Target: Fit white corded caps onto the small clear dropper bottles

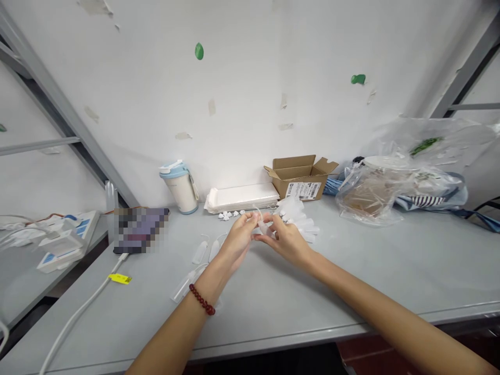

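Note:
Both hands meet over the middle of the grey table. My right hand (287, 238) is closed, thumb and fingers round a small translucent plastic tube (265, 228) with a thin white tip. My left hand (239, 237) pinches at the tube's upper end near that tip; its fingertips partly hide it. On the table left of my left wrist lie several similar clear tubes (200, 252) with thin curved tips. A heap of frosted white tubes (307, 225) lies just behind my right hand. Small white caps (226, 215) are scattered behind my left hand.
Along the wall stand a blue-lidded cup (180, 190), a stack of flat white packs (244, 198) and an open cardboard box (299, 179). Clear plastic bags (371, 198) lie at the right. A blurred-out device (142, 230) with a white cable (84, 307) lies at the left, near a power strip (70, 242).

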`<control>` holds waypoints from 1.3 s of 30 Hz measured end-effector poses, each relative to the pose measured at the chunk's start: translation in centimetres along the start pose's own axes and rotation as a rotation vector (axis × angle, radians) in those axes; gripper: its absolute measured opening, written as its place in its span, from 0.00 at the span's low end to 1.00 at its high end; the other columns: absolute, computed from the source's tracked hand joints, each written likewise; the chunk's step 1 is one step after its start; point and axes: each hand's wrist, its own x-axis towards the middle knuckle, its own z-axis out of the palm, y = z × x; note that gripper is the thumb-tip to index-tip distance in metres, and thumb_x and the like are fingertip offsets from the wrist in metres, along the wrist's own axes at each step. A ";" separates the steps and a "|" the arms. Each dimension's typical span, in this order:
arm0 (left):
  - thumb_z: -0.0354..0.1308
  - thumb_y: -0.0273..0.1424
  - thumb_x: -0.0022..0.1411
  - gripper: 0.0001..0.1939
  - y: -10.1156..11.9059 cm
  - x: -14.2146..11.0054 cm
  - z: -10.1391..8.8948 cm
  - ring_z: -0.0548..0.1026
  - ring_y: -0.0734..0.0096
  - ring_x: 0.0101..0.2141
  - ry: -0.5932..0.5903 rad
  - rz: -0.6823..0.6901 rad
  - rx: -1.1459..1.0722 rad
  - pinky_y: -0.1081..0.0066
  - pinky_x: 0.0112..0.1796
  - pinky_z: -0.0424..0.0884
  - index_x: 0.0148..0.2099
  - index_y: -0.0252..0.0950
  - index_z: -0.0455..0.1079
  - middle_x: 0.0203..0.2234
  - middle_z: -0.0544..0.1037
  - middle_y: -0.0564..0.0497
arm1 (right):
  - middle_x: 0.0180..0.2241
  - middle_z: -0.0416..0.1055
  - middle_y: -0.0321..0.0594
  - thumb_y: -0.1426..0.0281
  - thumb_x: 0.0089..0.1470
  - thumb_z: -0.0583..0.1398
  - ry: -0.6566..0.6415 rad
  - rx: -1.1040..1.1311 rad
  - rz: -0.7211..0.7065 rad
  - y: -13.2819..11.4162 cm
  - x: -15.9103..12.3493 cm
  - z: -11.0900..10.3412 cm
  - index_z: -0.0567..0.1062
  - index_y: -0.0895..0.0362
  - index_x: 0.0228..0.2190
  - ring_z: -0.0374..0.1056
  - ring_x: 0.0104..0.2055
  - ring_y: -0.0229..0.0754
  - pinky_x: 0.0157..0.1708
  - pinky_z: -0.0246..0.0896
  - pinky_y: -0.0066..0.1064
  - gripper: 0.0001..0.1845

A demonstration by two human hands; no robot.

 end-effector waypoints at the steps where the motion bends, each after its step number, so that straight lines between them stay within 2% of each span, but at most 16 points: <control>1: 0.54 0.39 0.61 0.12 0.0 0.0 0.1 0.71 0.65 0.44 0.003 -0.008 -0.020 0.71 0.35 0.67 0.39 0.34 0.66 0.45 0.74 0.43 | 0.22 0.70 0.32 0.61 0.53 0.59 -0.004 0.003 -0.004 -0.1 0.0 0.0 0.63 0.54 0.41 0.65 0.18 0.38 0.20 0.53 0.25 0.17; 6: 0.52 0.40 0.62 0.15 -0.2 0.2 0.1 0.71 0.62 0.47 -0.014 -0.077 -0.041 0.70 0.34 0.69 0.44 0.34 0.68 0.54 0.68 0.42 | 0.28 0.74 0.38 0.62 0.51 0.61 0.002 -0.014 -0.019 -0.6 -0.3 0.1 0.64 0.54 0.39 0.65 0.18 0.37 0.22 0.55 0.26 0.16; 10: 0.52 0.39 0.63 0.16 -0.4 0.1 -0.2 0.65 0.63 0.53 -0.080 -0.055 0.008 0.71 0.40 0.67 0.50 0.37 0.68 0.56 0.66 0.45 | 0.26 0.73 0.37 0.61 0.53 0.59 0.045 -0.022 -0.017 -0.5 -0.4 0.2 0.64 0.54 0.39 0.66 0.19 0.38 0.22 0.55 0.26 0.15; 13: 0.53 0.38 0.63 0.17 -0.3 0.1 -0.4 0.66 0.62 0.53 -0.119 -0.032 0.040 0.69 0.43 0.66 0.51 0.38 0.69 0.55 0.67 0.46 | 0.25 0.73 0.36 0.60 0.52 0.59 0.080 -0.025 0.006 -0.3 -0.4 0.3 0.65 0.53 0.39 0.66 0.20 0.38 0.23 0.55 0.26 0.15; 17: 0.53 0.39 0.62 0.17 -0.1 0.1 -0.5 0.68 0.64 0.49 -0.123 -0.023 0.085 0.69 0.43 0.65 0.48 0.37 0.71 0.50 0.71 0.45 | 0.26 0.74 0.37 0.61 0.50 0.61 0.107 -0.051 0.029 -0.1 -0.3 0.3 0.66 0.54 0.40 0.67 0.20 0.38 0.23 0.55 0.26 0.16; 23: 0.56 0.40 0.59 0.14 -0.2 0.4 -1.2 0.72 0.68 0.40 -0.156 -0.016 0.123 0.68 0.43 0.64 0.37 0.34 0.75 0.38 0.77 0.46 | 0.31 0.77 0.41 0.62 0.52 0.61 0.107 -0.188 0.028 0.3 -0.2 0.1 0.68 0.55 0.42 0.69 0.22 0.39 0.23 0.55 0.26 0.17; 26: 0.58 0.40 0.57 0.14 -0.1 0.6 -1.6 0.71 0.66 0.42 -0.173 -0.013 0.129 0.66 0.44 0.64 0.35 0.34 0.75 0.38 0.77 0.46 | 0.29 0.77 0.41 0.61 0.54 0.59 0.081 -0.314 -0.025 0.5 -0.2 0.0 0.69 0.55 0.41 0.70 0.25 0.41 0.22 0.52 0.26 0.15; 30: 0.57 0.40 0.57 0.15 0.1 0.6 -1.8 0.70 0.63 0.45 -0.146 -0.020 0.242 0.63 0.46 0.63 0.36 0.34 0.76 0.38 0.77 0.45 | 0.28 0.76 0.43 0.63 0.58 0.55 0.075 -0.428 -0.141 0.7 -0.2 -0.3 0.72 0.56 0.35 0.71 0.28 0.42 0.23 0.50 0.27 0.10; 33: 0.56 0.42 0.57 0.16 0.3 0.6 -1.9 0.70 0.62 0.45 -0.174 -0.024 0.278 0.64 0.45 0.63 0.36 0.34 0.76 0.39 0.77 0.44 | 0.29 0.76 0.43 0.64 0.57 0.57 0.091 -0.339 -0.101 0.6 -0.2 -0.4 0.71 0.56 0.35 0.71 0.28 0.41 0.24 0.52 0.27 0.09; 36: 0.57 0.42 0.57 0.16 0.4 0.6 -2.0 0.70 0.62 0.45 -0.242 -0.011 0.223 0.64 0.45 0.63 0.36 0.34 0.76 0.41 0.77 0.44 | 0.28 0.76 0.39 0.62 0.54 0.59 0.090 -0.091 0.027 0.0 -0.2 -0.5 0.69 0.55 0.38 0.68 0.23 0.38 0.22 0.52 0.26 0.12; 39: 0.58 0.42 0.57 0.16 0.4 0.6 -2.3 0.70 0.61 0.45 -0.313 -0.009 0.161 0.64 0.46 0.64 0.34 0.33 0.76 0.42 0.76 0.42 | 0.22 0.73 0.32 0.60 0.52 0.59 0.037 0.143 0.109 -0.7 -0.2 -0.7 0.69 0.54 0.37 0.62 0.19 0.35 0.20 0.51 0.25 0.14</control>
